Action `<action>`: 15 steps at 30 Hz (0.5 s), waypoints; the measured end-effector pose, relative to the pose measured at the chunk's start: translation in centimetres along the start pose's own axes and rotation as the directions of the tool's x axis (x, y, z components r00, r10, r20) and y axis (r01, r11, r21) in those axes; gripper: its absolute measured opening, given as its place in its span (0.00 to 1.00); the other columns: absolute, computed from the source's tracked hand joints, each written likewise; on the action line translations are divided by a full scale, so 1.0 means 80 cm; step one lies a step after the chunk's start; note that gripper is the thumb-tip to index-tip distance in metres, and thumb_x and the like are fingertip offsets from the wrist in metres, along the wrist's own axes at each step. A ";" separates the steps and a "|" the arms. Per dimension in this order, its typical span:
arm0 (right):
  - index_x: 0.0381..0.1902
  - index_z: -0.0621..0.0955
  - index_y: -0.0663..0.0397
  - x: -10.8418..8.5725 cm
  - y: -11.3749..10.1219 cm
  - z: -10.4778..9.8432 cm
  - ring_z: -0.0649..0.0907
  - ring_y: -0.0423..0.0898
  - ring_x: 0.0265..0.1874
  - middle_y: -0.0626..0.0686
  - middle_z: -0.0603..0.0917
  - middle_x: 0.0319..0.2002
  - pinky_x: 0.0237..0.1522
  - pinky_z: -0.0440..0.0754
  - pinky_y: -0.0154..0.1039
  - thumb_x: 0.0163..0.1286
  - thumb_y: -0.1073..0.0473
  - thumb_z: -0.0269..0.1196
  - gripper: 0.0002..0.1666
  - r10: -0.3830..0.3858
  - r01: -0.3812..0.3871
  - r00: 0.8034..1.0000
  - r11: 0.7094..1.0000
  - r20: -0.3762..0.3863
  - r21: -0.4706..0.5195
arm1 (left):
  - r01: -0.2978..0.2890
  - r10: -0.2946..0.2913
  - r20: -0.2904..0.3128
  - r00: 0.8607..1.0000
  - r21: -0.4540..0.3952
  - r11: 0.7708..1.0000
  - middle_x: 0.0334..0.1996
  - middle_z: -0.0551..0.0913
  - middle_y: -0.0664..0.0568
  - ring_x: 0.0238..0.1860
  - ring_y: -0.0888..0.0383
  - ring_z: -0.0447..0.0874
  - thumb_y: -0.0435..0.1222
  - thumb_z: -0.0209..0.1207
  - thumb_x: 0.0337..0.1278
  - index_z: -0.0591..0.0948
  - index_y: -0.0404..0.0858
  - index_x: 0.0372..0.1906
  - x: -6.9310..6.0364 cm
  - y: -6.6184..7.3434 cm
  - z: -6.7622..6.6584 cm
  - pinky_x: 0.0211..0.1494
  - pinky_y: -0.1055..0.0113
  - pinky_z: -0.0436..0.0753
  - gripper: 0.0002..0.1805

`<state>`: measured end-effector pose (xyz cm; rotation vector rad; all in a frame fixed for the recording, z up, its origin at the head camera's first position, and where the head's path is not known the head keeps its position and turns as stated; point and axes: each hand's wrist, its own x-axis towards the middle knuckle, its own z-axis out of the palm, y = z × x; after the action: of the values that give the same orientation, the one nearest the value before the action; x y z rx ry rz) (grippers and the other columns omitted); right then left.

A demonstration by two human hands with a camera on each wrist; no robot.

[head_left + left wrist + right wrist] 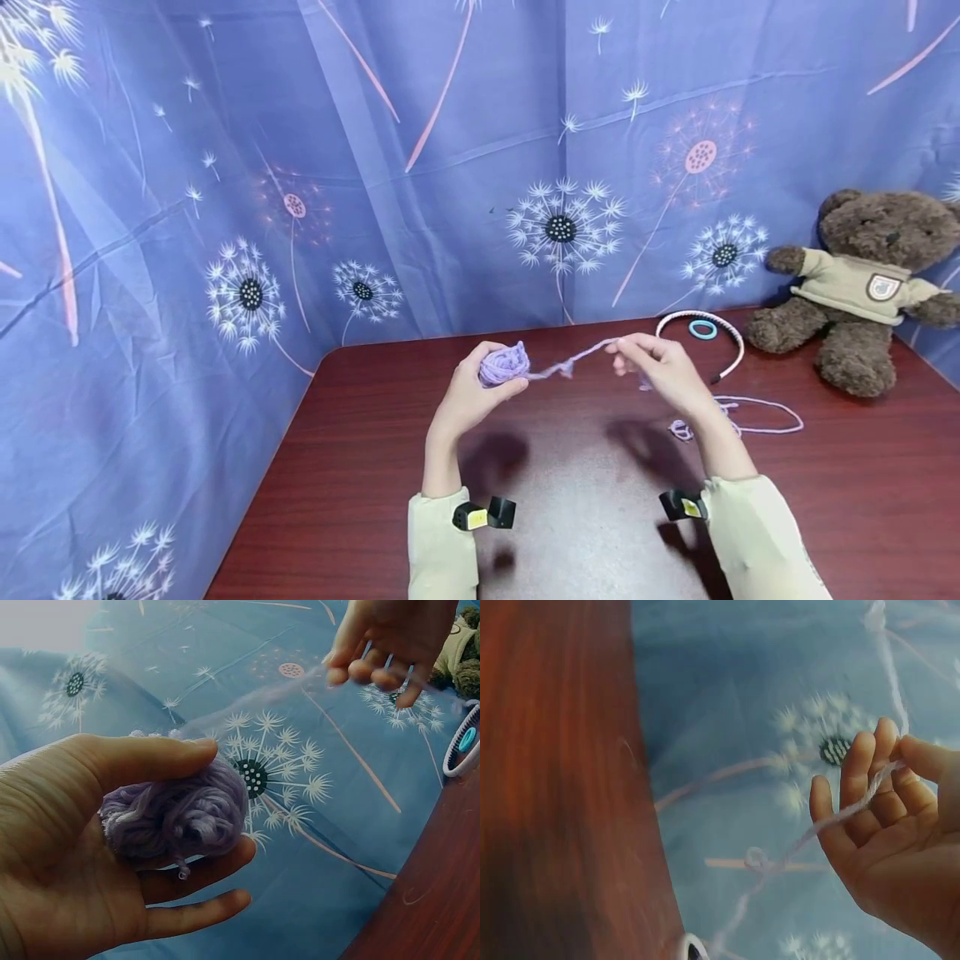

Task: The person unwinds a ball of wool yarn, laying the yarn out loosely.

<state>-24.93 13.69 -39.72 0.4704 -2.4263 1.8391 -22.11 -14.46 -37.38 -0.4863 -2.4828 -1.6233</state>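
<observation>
A small ball of lilac yarn [504,366] rests in my left hand [471,392], held above the table between thumb and fingers. The left wrist view shows the thumb over the top of the yarn ball [184,814] and fingers beneath it. From the ball a strand of yarn [577,360] stretches across to my right hand [663,371], raised to the right. Thumb and index finger of the right hand [900,825] pinch the strand, seen in the right wrist view. Past the pinch, the yarn [840,817] crosses the palm and hangs away with a small loop.
Loose yarn [768,431] lies looped on the dark red table [360,467] by the right forearm. Behind it are a white headband [738,333] and a turquoise ring [702,330]. A brown teddy bear [862,283] sits at the back right, before a blue dandelion-patterned curtain [450,208].
</observation>
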 end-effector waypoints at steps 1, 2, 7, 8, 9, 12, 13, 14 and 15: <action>0.43 0.84 0.51 -0.001 0.002 -0.006 0.77 0.30 0.23 0.34 0.82 0.24 0.21 0.76 0.34 0.76 0.52 0.53 0.15 0.011 -0.011 1.000 1.000 -0.017 0.023 | 0.003 -0.003 0.000 1.000 -0.004 1.000 0.40 0.82 0.38 0.33 0.63 0.77 0.31 0.70 0.48 0.77 0.34 0.51 0.000 0.000 -0.001 0.36 0.72 0.80 0.23; 0.41 0.84 0.47 -0.001 0.003 -0.013 0.76 0.31 0.21 0.34 0.82 0.24 0.19 0.74 0.34 0.76 0.52 0.53 0.13 0.020 -0.019 0.999 0.998 -0.032 0.057 | 0.006 -0.006 0.001 1.000 -0.007 1.000 0.40 0.82 0.38 0.32 0.63 0.78 0.31 0.70 0.48 0.77 0.34 0.51 0.000 -0.001 -0.002 0.35 0.72 0.81 0.23; 0.36 0.85 0.39 -0.006 0.010 -0.042 0.80 0.29 0.24 0.36 0.84 0.24 0.24 0.78 0.25 0.75 0.57 0.55 0.12 0.016 0.008 0.995 0.972 -0.100 0.235 | 0.026 -0.026 0.003 1.000 -0.021 0.999 0.41 0.82 0.37 0.31 0.62 0.79 0.31 0.70 0.48 0.77 0.35 0.51 -0.002 -0.003 -0.006 0.32 0.72 0.82 0.23; 0.35 0.85 0.39 -0.007 0.011 -0.047 0.80 0.29 0.24 0.36 0.84 0.24 0.26 0.77 0.23 0.74 0.58 0.55 0.12 0.008 0.022 0.993 0.970 -0.121 0.242 | 0.032 -0.032 0.003 0.999 -0.025 0.999 0.41 0.82 0.37 0.31 0.62 0.79 0.31 0.70 0.48 0.77 0.35 0.51 -0.002 -0.002 -0.007 0.32 0.72 0.82 0.23; 0.35 0.85 0.37 -0.008 0.013 -0.053 0.80 0.28 0.25 0.34 0.84 0.24 0.26 0.78 0.23 0.74 0.58 0.55 0.13 0.007 0.026 0.990 0.974 -0.144 0.224 | 0.037 -0.037 0.004 0.999 -0.029 0.999 0.41 0.82 0.37 0.31 0.62 0.79 0.30 0.70 0.48 0.77 0.35 0.51 -0.002 -0.002 -0.008 0.32 0.72 0.82 0.23; 0.34 0.85 0.36 -0.012 0.022 -0.069 0.81 0.28 0.25 0.34 0.84 0.23 0.23 0.76 0.24 0.74 0.57 0.56 0.13 0.016 0.033 0.981 0.969 -0.193 0.244 | 0.050 -0.050 0.004 0.999 -0.042 0.998 0.41 0.82 0.36 0.29 0.62 0.80 0.30 0.69 0.49 0.76 0.34 0.52 -0.003 -0.003 -0.010 0.32 0.72 0.82 0.23; 0.34 0.85 0.36 -0.013 0.026 -0.075 0.81 0.28 0.25 0.34 0.84 0.23 0.21 0.76 0.25 0.74 0.56 0.57 0.12 0.018 0.035 0.978 0.968 -0.207 0.249 | 0.053 -0.053 0.002 0.999 -0.045 0.998 0.41 0.81 0.36 0.28 0.62 0.80 0.30 0.69 0.49 0.76 0.34 0.52 -0.003 -0.003 -0.011 0.32 0.72 0.82 0.23; 0.35 0.86 0.38 -0.015 0.031 -0.081 0.81 0.28 0.24 0.35 0.85 0.23 0.20 0.76 0.26 0.74 0.57 0.56 0.12 0.011 0.050 0.976 0.961 -0.218 0.271 | 0.057 -0.057 0.001 0.998 -0.049 0.997 0.41 0.81 0.35 0.28 0.63 0.80 0.30 0.69 0.49 0.76 0.34 0.53 -0.003 -0.003 -0.012 0.32 0.73 0.81 0.23; 0.35 0.86 0.40 -0.016 0.035 -0.086 0.82 0.29 0.24 0.36 0.85 0.23 0.21 0.76 0.25 0.74 0.56 0.57 0.12 0.016 0.058 0.974 0.948 -0.227 0.313 | 0.060 -0.060 -0.001 0.998 -0.052 0.997 0.41 0.81 0.35 0.28 0.63 0.80 0.30 0.69 0.50 0.76 0.34 0.53 -0.004 -0.004 -0.013 0.32 0.73 0.81 0.23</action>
<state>-25.41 21.18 -40.66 0.2803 -1.9811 2.1522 -21.99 -15.56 -37.30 -0.4200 -2.4817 -1.7130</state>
